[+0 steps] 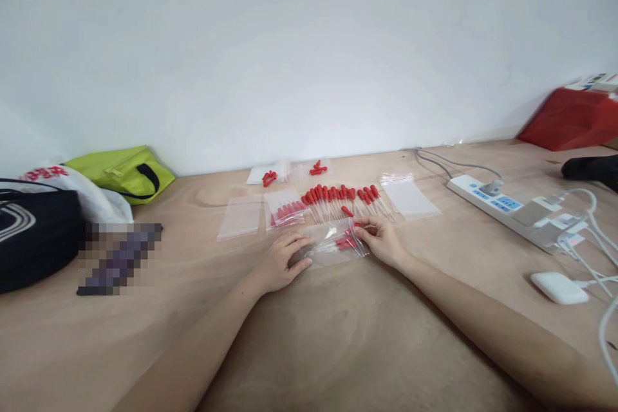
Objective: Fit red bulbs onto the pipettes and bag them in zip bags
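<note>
Left hand (284, 262) grips the clear bag (328, 252) at nine o'clock, right hand (381, 239) at three; red-topped droppers (332, 193) lie at twelve

Place type: indoor rm, prob. home or small office; exact type unconfirmed.
Backdrop: plain pale wall (309, 58) directly behind worktop (338, 341).
Worktop finish: wood-tone, approx. full view width.
Power, R side: power strip (508, 203) w/ plugs, charging adapter (535, 212), white cables (602, 329).
Belongings, L side: lime bag (116, 168), black bag (38, 248), white plastic bag (99, 193).
Belongings, far R: red bag (570, 119).
Ctr. area: clear bags (418, 197), red-tipped pcs (328, 194); i.e. tabletop handwork amid everyday items.
</note>
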### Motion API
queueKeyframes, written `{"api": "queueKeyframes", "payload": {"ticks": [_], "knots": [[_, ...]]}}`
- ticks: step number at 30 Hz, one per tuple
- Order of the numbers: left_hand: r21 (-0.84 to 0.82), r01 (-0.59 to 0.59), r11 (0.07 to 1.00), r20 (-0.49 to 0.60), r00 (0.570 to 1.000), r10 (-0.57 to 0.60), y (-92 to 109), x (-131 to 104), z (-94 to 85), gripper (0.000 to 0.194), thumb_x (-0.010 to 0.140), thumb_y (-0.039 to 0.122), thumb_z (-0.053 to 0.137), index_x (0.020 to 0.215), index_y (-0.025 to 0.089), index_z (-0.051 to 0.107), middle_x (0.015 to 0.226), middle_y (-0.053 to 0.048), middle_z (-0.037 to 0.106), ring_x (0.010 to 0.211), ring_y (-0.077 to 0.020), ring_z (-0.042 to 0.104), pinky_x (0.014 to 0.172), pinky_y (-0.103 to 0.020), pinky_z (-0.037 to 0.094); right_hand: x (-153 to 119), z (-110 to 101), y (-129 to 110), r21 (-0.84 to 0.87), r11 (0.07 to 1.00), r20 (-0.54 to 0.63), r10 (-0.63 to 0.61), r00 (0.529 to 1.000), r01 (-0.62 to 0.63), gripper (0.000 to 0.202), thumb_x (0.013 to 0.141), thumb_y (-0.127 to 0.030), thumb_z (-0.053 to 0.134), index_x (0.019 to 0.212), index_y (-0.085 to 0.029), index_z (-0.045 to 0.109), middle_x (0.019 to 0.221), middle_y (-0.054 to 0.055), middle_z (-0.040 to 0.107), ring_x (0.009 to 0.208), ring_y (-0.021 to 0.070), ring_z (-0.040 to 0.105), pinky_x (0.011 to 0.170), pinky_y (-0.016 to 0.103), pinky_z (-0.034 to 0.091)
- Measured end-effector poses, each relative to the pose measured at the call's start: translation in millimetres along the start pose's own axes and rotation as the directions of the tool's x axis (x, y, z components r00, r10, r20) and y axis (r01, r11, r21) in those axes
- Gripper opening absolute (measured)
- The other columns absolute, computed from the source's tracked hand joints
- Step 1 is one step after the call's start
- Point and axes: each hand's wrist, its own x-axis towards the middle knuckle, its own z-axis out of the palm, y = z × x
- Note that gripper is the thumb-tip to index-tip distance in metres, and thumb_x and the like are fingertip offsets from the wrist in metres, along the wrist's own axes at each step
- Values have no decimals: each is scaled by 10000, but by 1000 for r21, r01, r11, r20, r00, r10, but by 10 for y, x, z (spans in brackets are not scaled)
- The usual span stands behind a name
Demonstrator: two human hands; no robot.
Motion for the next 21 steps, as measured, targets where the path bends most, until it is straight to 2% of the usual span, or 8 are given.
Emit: {"api": "queueKeyframes", "payload": {"ticks": [4, 6, 9, 12, 15, 17, 21], "knots": [[-5, 1, 1000, 0, 1000, -1, 8, 6, -5, 346, 823, 308, 497, 1159, 229, 514, 1170, -64, 531, 1095, -213, 480, 944, -395, 392, 7, 30, 38, -57, 996, -44, -75, 996, 73, 189, 630, -322, 633, 745, -199, 546, 670, 4, 595, 621, 158, 574, 630, 338, 487], [-7, 3, 1000, -3, 1000, -3, 6, 5, -3, 346, 823, 311, 498, 1157, 225, 517, 1168, -67, 532, 1094, -215, 480, 944, -399, 392, -6, 36, 55, -130, 986, 23, -106, 994, 108, 93, 688, -303, 575, 704, -212, 569, 687, 17, 615, 652, 174, 580, 666, 366, 480], [-9, -4, 1000, -4, 1000, 3, -6, 2, 5, 347, 823, 313, 499, 1156, 219, 517, 1160, -70, 533, 1093, -214, 478, 942, -396, 394, -19, 6, 22, -266, 950, 113, -137, 984, 163, 130, 743, -266, 495, 695, -223, 608, 689, 21, 623, 645, 184, 573, 656, 374, 466], [-12, -18, 1000, -12, 1000, 18, -25, 1, 18, 341, 825, 313, 496, 1152, 218, 519, 1159, -70, 531, 1091, -207, 479, 942, -389, 394, 49, -61, -102, -441, 874, 64, -195, 979, 203, 134, 736, -208, 476, 722, -208, 609, 657, 20, 603, 613, 180, 554, 616, 346, 450], [-17, -35, 999, -25, 999, 34, -38, 4, 28, 327, 826, 315, 496, 1139, 223, 525, 1154, -67, 536, 1088, -204, 483, 939, -389, 397, 220, -100, -239, -638, 734, 15, -291, 957, 233, 110, 709, -162, 505, 763, -186, 598, 741, 47, 611, 734, 195, 561, 695, 335, 432], [-17, -39, 999, -29, 999, 38, -38, 8, 28, 316, 824, 314, 497, 1125, 223, 535, 1149, -68, 541, 1083, -207, 488, 932, -393, 403, 347, -80, -282, -718, 663, 44, -259, 965, 210, 130, 695, -171, 548, 817, -167, 591, 805, 74, 617, 792, 208, 560, 726, 328, 419], [-21, -50, 999, -35, 998, 49, -25, 18, 18, 301, 818, 308, 503, 1097, 207, 555, 1128, -78, 554, 1060, -209, 506, 917, -391, 416, 495, 9, -257, -789, 605, 86, -65, 994, 108, 234, 716, -177, 553, 947, -143, 559, 774, 90, 625, 745, 215, 576, 683, 313, 412]]}}
